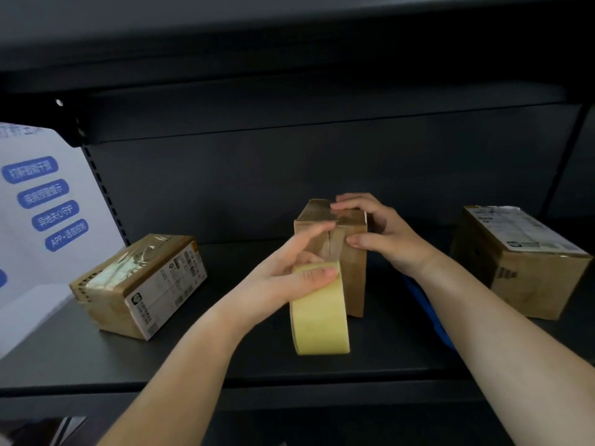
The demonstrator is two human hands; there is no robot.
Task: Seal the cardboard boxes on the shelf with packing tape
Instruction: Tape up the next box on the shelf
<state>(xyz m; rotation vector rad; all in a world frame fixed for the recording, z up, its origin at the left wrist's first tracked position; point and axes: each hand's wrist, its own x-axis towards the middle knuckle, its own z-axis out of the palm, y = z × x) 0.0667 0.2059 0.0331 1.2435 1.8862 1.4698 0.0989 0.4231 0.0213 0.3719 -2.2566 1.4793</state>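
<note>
A small cardboard box (331, 252) is steadied upright on the dark shelf (225, 355) while a tape roll (320, 313) is held against its front.

The middle box stands well back from the shelf's front edge, with bare shelf on both sides of it; the left hand (289, 272) is curled round the yellowish roll, thumb across its top, index finger stretched onto the box's upper edge; the right hand (380, 230) grips the box's top and right side, fingers bent over the lid, thumb on the front face; a taped, labelled box (138, 284) lies flat to the left, well apart; another labelled box (521, 262) sits to the right, near the right forearm; a blue object (428, 310) is partly hidden under that forearm; a white sign with blue labels (45, 201) closes off the left end; the boxes are shut, so their contents cannot be told.
</note>
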